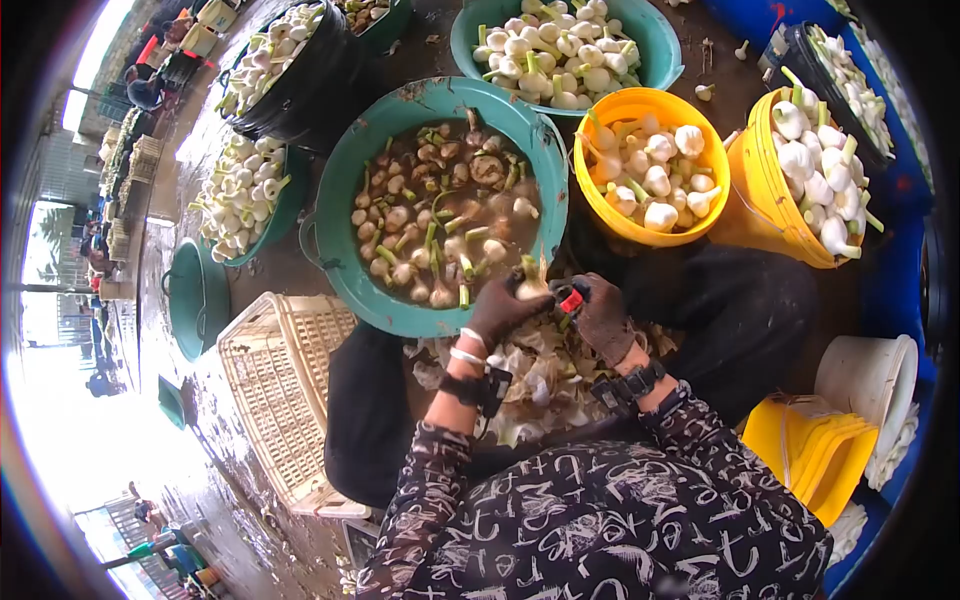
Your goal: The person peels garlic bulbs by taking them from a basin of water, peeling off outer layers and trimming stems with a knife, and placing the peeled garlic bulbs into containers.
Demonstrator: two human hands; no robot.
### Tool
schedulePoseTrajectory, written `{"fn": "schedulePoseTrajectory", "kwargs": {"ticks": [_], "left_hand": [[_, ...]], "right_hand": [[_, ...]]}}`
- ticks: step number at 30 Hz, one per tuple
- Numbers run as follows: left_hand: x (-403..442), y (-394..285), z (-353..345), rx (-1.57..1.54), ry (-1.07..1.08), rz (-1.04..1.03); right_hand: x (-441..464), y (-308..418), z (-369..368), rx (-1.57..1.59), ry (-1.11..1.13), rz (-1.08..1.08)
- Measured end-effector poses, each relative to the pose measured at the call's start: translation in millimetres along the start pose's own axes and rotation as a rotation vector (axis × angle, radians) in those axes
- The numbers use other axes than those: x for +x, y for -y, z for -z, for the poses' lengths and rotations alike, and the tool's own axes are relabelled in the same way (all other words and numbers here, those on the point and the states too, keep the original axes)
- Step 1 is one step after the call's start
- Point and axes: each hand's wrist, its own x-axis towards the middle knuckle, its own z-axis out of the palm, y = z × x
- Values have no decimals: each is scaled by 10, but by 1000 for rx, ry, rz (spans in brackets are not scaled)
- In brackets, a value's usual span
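Note:
My left hand [500, 312], in a dark glove, is closed around a garlic bulb [533, 289] over the near rim of a green tub. Close beside it, my gloved right hand [604, 320] grips a small red-and-black tool [571, 300], whose working end I cannot make out. Brown water and many unpeeled garlic bulbs [438, 292] fill the green tub [345, 160]. Below my hands, between my legs, lies a heap of garlic peelings [530, 385]. Just beyond the right hand stands a yellow bucket [650, 238] holding cleaner, whiter bulbs.
A second yellow bucket [745, 180] of garlic leans at the right. Behind stands another green basin [465, 45] of white bulbs. On the left are a black tub [300, 100] and a cream plastic crate [270, 400]. Stacked yellow containers [810, 450] sit at lower right.

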Motion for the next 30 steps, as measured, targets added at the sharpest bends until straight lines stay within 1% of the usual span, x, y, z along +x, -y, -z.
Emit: {"fn": "schedulePoseTrajectory", "kwargs": {"ticks": [1,2,4,6,8,9,10,11,12,13,14,15,16,17,18,19,20,21,22,23,24,25,26,27,28,29,30], "left_hand": [[-140,-66,-51,61,-1,6],[-267,-128,-117,108,-22,0],[-395,-181,-198,159,-51,-17],[-499,-174,-242,343,-185,-165],[-574,-186,-247,408,-206,-157],[-607,-198,-252,468,-219,-146],[-622,-188,-225,469,-224,-148],[-632,-177,-160,201,-118,-134],[-653,-169,-120,-65,-13,-119],[-687,-166,-123,-62,-19,-120],[-717,-192,-143,-170,-32,-121],[-741,-213,-178,-280,-44,-120],[-724,-176,-228,-291,-92,-156],[-746,-184,-275,-288,-94,-158],[-794,-187,-326,-258,-113,-153],[-841,-190,-360,-229,-131,-146],[-910,-288,-366,-122,-229,-201],[-912,-249,-377,-123,-230,-199],[-901,-185,-387,-35,-350,-285],[-911,-143,-391,55,-469,-368],[-951,-132,-358,19,-326,-296],[-966,-118,-341,21,-330,-296],[-958,-97,-332,-38,-296,-161],[-934,-72,-332,-95,-257,-28],[-897,-19,-350,-275,-286,73],[-877,-1,-324,-483,-251,116],[-900,30,-285,-641,-228,125]], "right_hand": [[-21,64,20,-117,12,105],[-30,222,73,-153,46,90],[-83,206,32,-194,82,77],[-140,204,21,-235,123,64],[-165,201,51,-229,209,91],[-168,185,84,-228,208,95],[-158,159,129,-32,290,40],[-162,131,163,166,371,-14],[-181,89,181,169,372,-8],[-198,43,187,393,451,-193],[-191,82,207,616,527,-380],[-228,128,215,617,529,-376],[-296,182,222,783,481,-524],[-322,299,255,948,427,-672],[-321,469,339,952,427,-671],[-323,667,456,937,482,-675],[-319,656,467,928,511,-679],[-316,646,479,919,540,-682],[-296,416,393,807,608,-585],[-309,287,315,753,644,-537],[-317,188,247,699,677,-488],[-348,99,181,458,654,-358],[-333,154,191,218,621,-227],[-305,195,219,218,615,-226],[-290,230,259,352,694,-231],[-280,281,304,486,772,-236],[-297,225,315,628,649,74]]}}
